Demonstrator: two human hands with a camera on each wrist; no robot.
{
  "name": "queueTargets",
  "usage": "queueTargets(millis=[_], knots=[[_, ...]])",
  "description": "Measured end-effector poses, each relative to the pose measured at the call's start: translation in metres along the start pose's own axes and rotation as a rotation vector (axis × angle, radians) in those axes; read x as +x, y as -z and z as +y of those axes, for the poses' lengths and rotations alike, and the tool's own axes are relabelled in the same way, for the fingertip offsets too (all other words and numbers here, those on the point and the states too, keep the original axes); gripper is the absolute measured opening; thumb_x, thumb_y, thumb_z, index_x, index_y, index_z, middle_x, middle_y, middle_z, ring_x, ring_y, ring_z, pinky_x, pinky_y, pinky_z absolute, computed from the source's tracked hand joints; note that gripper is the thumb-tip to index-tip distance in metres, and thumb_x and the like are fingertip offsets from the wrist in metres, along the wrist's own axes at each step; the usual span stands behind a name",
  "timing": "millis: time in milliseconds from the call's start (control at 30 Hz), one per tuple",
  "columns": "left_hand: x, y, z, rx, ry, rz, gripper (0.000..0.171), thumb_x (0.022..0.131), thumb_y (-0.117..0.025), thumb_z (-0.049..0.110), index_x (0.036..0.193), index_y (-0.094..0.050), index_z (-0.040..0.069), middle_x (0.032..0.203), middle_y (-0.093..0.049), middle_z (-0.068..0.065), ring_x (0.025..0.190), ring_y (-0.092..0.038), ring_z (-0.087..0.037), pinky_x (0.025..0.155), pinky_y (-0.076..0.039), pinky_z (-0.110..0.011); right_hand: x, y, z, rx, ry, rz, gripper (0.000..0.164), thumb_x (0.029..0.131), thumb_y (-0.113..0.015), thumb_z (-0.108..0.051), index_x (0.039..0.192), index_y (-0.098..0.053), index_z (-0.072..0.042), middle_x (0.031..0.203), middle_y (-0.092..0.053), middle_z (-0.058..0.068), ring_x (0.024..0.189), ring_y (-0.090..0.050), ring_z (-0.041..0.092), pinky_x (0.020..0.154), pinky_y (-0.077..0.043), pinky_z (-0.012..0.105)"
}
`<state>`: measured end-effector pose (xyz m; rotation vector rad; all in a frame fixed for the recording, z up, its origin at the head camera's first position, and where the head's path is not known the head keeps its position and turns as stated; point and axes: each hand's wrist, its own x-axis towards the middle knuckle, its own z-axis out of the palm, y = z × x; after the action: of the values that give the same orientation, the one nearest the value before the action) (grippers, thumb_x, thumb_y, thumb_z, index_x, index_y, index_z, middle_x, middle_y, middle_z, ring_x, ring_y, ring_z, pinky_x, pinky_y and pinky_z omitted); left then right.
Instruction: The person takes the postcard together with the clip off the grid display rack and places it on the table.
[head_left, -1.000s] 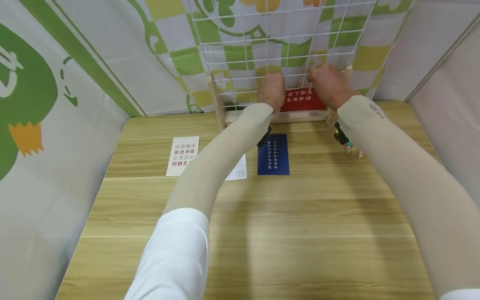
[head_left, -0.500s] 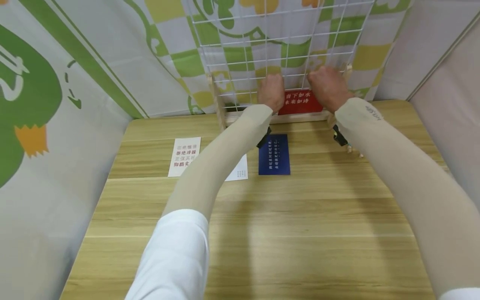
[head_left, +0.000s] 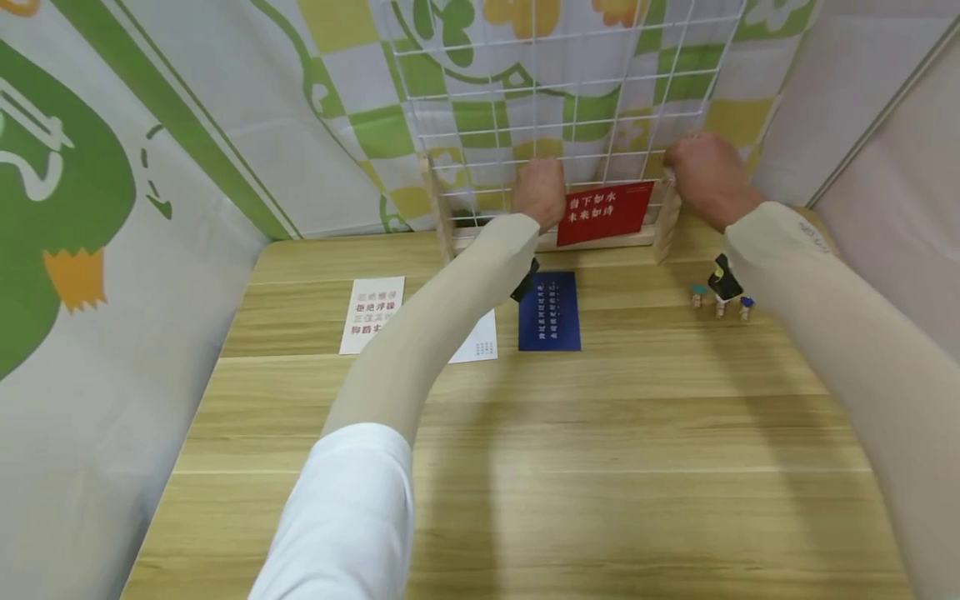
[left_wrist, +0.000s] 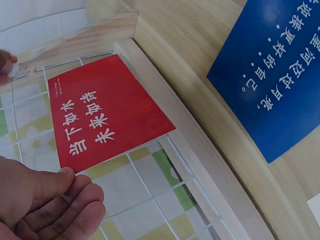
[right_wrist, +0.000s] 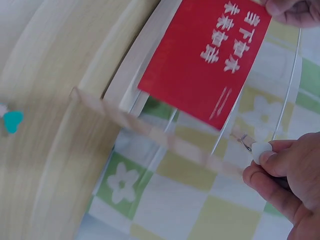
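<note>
My left hand (head_left: 538, 192) pinches the near corner of a red card (head_left: 607, 214) with white lettering, thumb on its face in the left wrist view. Tilted, the card stands in front of the white wire grid (head_left: 533, 87), its lower edge by the wooden base bar (left_wrist: 165, 100). To the right of the card, apart from it, my right hand (head_left: 708, 179) pinches a small clip with a round white top (right_wrist: 261, 150) and a metal wire spring. That hand is beside the stand's right wooden post (head_left: 667, 221). My fingers cover part of the clip.
A blue card (head_left: 550, 311) and two white cards, one lettered (head_left: 372, 312) and one partly under my left arm (head_left: 480, 337), lie on the wooden table (head_left: 637, 467). Several small clips with coloured tops, including a teal one (head_left: 698, 296), lie at the right. Fabric walls surround the table.
My right hand has moved right, away from the card, uncovering its right end. The card now leans more forward and slants. My left hand has stayed nearly in place at its corner.
</note>
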<state>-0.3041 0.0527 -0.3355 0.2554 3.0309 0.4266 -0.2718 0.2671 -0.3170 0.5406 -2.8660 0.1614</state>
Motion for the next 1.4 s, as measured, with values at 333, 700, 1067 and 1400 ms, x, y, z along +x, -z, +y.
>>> queueTargets(millis=[333,700,1067,1400], knots=[[-0.012,-0.001,-0.007,-0.007,-0.007,-0.023,0.024,0.097,-0.043,0.002,0.094,-0.066,0.007,0.101,-0.071,-0.006,0.091,-0.067,-0.018,0.074,-0.058,-0.025,-0.021,0.003,0.012,0.031,-0.06,-0.04,0.031,0.091,-0.042,0.012,0.106,-0.069,0.008,0.098,-0.069,0.032,0.087,-0.064,0.053,0.079,-0.054,0.059],[-0.022,0.001,-0.014,-0.054,-0.007,-0.067,0.034,0.092,-0.046,0.002,0.06,-0.046,0.014,0.075,-0.059,-0.001,0.075,-0.06,-0.016,0.074,-0.056,-0.025,-0.041,0.014,0.032,0.056,-0.116,-0.135,0.033,0.093,-0.039,0.01,0.114,-0.063,0.013,0.119,-0.061,0.034,0.109,-0.058,0.054,0.095,-0.049,0.06],[-0.029,-0.003,-0.008,-0.006,0.013,-0.053,0.036,0.093,-0.051,0.01,0.059,-0.045,0.016,0.077,-0.065,0.0,0.077,-0.062,-0.016,0.072,-0.055,-0.026,-0.067,0.023,0.062,0.044,-0.08,-0.167,0.025,0.093,-0.046,0.006,0.107,-0.066,0.015,0.11,-0.064,0.036,0.099,-0.06,0.055,0.087,-0.05,0.062],[-0.045,-0.017,-0.002,-0.132,0.046,-0.078,0.03,0.089,-0.06,0.011,0.061,-0.051,0.015,0.077,-0.067,-0.002,0.074,-0.061,-0.016,0.066,-0.053,-0.026,-0.094,0.017,0.08,0.026,-0.072,-0.201,0.021,0.09,-0.052,0.009,0.1,-0.069,0.015,0.104,-0.067,0.035,0.095,-0.061,0.055,0.085,-0.049,0.063]])
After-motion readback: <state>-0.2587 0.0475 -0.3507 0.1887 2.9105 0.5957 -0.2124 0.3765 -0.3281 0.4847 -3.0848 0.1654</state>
